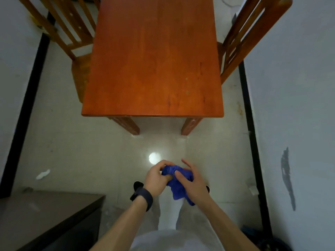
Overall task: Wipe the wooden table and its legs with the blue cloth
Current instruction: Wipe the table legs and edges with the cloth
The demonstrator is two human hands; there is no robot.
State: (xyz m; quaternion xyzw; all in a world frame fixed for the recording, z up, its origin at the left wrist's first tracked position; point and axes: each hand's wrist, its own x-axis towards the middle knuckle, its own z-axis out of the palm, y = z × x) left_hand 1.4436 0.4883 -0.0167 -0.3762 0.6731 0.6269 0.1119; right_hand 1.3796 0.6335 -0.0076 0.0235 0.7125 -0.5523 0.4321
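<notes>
Nearest, the left hand [156,175], a dark watch [143,196] on its wrist, curls round one end of the bunched blue cloth [178,190]. The right hand [194,183] pinches the rest under its thumb. Both are above the floor [72,151], short of the bench's [152,60] near edge. Chairs [80,73] flank the bench.

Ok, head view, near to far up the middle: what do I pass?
Crumpled blue cloth, round white glare on the pale floor, two reddish wooden table legs, reddish-brown wooden tabletop.
</notes>
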